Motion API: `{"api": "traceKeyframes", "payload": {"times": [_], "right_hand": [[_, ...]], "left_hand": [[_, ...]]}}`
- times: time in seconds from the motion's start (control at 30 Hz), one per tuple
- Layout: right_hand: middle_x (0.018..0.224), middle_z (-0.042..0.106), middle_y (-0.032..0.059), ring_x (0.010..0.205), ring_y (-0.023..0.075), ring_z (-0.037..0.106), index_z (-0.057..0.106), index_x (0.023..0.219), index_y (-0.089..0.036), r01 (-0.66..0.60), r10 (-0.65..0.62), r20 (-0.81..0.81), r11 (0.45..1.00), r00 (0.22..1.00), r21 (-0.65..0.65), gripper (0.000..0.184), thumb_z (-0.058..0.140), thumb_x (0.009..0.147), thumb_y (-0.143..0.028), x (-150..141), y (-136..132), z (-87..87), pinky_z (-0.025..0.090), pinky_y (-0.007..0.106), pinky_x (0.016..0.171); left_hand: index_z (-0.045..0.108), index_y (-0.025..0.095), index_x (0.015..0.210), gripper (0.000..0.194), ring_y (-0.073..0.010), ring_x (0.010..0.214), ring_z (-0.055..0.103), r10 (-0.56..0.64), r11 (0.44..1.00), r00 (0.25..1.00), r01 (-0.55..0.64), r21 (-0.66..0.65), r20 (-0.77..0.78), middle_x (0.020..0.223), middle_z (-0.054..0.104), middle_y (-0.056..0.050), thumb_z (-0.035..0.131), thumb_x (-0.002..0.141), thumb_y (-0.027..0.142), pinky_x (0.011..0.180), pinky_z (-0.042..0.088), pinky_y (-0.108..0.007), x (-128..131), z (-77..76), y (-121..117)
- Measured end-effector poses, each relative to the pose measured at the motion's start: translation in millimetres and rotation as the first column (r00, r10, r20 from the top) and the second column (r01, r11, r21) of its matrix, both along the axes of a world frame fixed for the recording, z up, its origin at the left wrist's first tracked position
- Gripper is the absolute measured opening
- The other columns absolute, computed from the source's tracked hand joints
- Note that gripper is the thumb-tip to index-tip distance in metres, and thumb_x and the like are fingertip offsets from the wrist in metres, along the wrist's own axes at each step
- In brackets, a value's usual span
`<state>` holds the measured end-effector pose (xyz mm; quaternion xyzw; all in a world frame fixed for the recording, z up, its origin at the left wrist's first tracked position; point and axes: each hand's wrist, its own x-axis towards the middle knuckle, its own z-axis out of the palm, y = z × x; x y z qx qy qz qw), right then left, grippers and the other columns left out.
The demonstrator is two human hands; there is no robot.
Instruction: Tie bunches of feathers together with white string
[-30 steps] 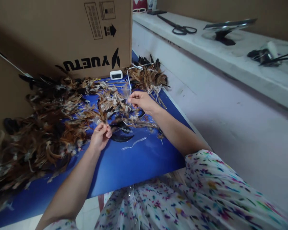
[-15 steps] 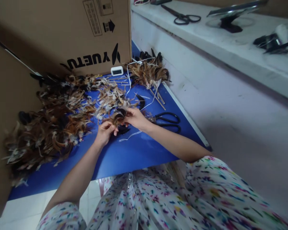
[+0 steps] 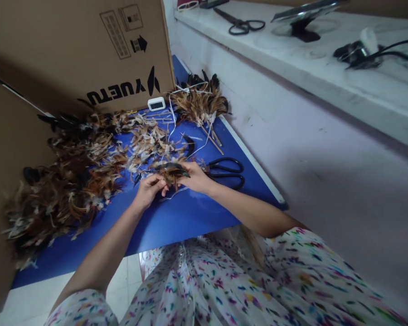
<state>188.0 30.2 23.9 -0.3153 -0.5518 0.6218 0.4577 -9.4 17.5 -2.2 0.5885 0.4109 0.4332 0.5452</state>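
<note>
Fingers (image 3: 159,184) of the left hand (image 3: 147,191) pinched closed on the left edge of a small bunch of brown and glossy black feathers (image 3: 172,171); exact contact too small to tell. Right hand (image 3: 199,178) has its fingers bent in, thumb side closed on the bunch's right side, some tips hidden. Bunch sits between the hands, above the near-middle part of the smooth blue tabletop (image 3: 187,217).

Left to right: large heap of brown, black and whitish feathers (image 3: 73,181) spread along the left of the tabletop. Tall brown cardboard box with black printing (image 3: 81,59) behind it. Looser patch of tan and white feathers (image 3: 148,140) just beyond the hands. Small white rounded device with dark display (image 3: 156,104) by the box. Fuller brown-and-black feather bundle with thin sticks (image 3: 200,102) at far right, thin white string (image 3: 170,108) trailing beside it. Black-handled scissors (image 3: 226,172) just right of the right hand, blades partly hidden. Pale shelf (image 3: 285,59) farther right, second dark scissors (image 3: 242,25) on it.
</note>
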Motion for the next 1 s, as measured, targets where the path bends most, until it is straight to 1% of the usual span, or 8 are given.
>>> {"api": "traceKeyframes", "payload": {"times": [0.17, 0.3, 0.4, 0.57, 0.7, 0.83, 0.93, 1.0], "right_hand": [[0.064, 0.063, -0.0044, 0.055, 0.0087, 0.053, 0.067, 0.073, -0.016, 0.089, -0.09, -0.042, 0.996, 0.995, -0.026, 0.016, 0.076, 0.061, -0.02, -1, 0, -6.0, 0.046, 0.022, 0.053], [0.073, 0.068, -0.0008, 0.065, 0.0115, 0.06, 0.068, 0.074, -0.016, 0.144, -0.144, -0.004, 0.989, 0.99, 0.015, 0.018, 0.078, 0.066, -0.028, -2, 1, -12.5, 0.049, 0.022, 0.06], [0.08, 0.07, 0.0016, 0.071, 0.013, 0.062, 0.07, 0.08, -0.015, 0.149, -0.15, 0.016, 0.987, 0.989, 0.059, 0.021, 0.076, 0.071, -0.034, -2, 1, -20.2, 0.05, 0.024, 0.065], [0.075, 0.07, 0.0017, 0.073, 0.0138, 0.063, 0.071, 0.073, -0.014, 0.081, -0.103, 0.124, 0.983, 0.987, 0.167, 0.014, 0.067, 0.08, -0.026, -3, 1, -27.6, 0.049, 0.026, 0.073], [0.073, 0.07, 0.0023, 0.073, 0.0146, 0.062, 0.071, 0.069, -0.015, 0.093, -0.132, 0.208, 0.978, 0.969, 0.187, 0.016, 0.069, 0.081, -0.025, -5, -2, -25.6, 0.049, 0.026, 0.072], [0.074, 0.069, 0.0021, 0.072, 0.0135, 0.061, 0.072, 0.072, -0.014, 0.109, -0.156, 0.222, 0.971, 0.963, 0.212, 0.015, 0.07, 0.081, -0.026, -6, -6, -21.7, 0.047, 0.025, 0.069], [0.082, 0.07, 0.0023, 0.075, 0.0126, 0.062, 0.072, 0.081, -0.014, 0.102, -0.188, 0.262, 0.945, 0.947, 0.312, 0.012, 0.07, 0.082, -0.026, 3, -1, -13.8, 0.046, 0.024, 0.071], [0.085, 0.07, 0.0023, 0.077, 0.0121, 0.062, 0.071, 0.084, -0.015, 0.108, -0.261, 0.344, 0.908, 0.902, 0.404, 0.009, 0.068, 0.083, -0.023, 18, 11, -4.9, 0.046, 0.024, 0.073]], "left_hand": [[0.067, 0.015, 0.067, 0.031, -0.0091, 0.044, 0.054, 0.035, 0.999, 0.999, -0.034, -0.04, 0.02, 0.058, 0.065, -0.002, 0.08, 0.074, 0.042, 0.05, 0.042, -0.022, 11, 6.8, -1], [0.065, 0.014, 0.066, 0.036, -0.0091, 0.042, 0.054, 0.097, 0.99, 0.991, -0.087, -0.11, 0.091, 0.057, 0.065, -0.001, 0.085, 0.066, 0.044, 0.046, 0.041, -0.022, 21, 8.6, -3], [0.063, 0.014, 0.065, 0.038, -0.0089, 0.04, 0.053, 0.125, 0.984, 0.984, -0.106, -0.142, 0.126, 0.055, 0.065, 0.0, 0.086, 0.063, 0.045, 0.045, 0.041, -0.021, 26, 4.9, -3], [0.063, 0.014, 0.064, 0.038, -0.0085, 0.039, 0.053, 0.133, 0.979, 0.98, -0.106, -0.177, 0.149, 0.054, 0.065, 0.0, 0.088, 0.061, 0.042, 0.043, 0.041, -0.02, 23, -4.5, -1], [0.062, 0.013, 0.062, 0.037, -0.0083, 0.039, 0.053, 0.122, 0.976, 0.978, -0.087, -0.2, 0.167, 0.054, 0.065, 0.0, 0.088, 0.062, 0.041, 0.042, 0.041, -0.02, 19, -6.5, -2], [0.06, 0.014, 0.062, 0.038, -0.0079, 0.039, 0.053, 0.109, 0.973, 0.972, -0.062, -0.221, 0.206, 0.053, 0.064, 0.0, 0.088, 0.062, 0.04, 0.042, 0.041, -0.019, 19, -4.7, -3], [0.058, 0.014, 0.063, 0.04, -0.0072, 0.039, 0.051, 0.143, 0.967, 0.956, -0.08, -0.242, 0.256, 0.054, 0.064, 0.0, 0.087, 0.063, 0.041, 0.043, 0.041, -0.019, 17, -2.7, -1], [0.056, 0.014, 0.063, 0.04, -0.0067, 0.04, 0.05, 0.175, 0.962, 0.936, -0.097, -0.254, 0.306, 0.055, 0.064, 0.0, 0.087, 0.064, 0.039, 0.043, 0.041, -0.019, 15, -1.3, 1]]}}
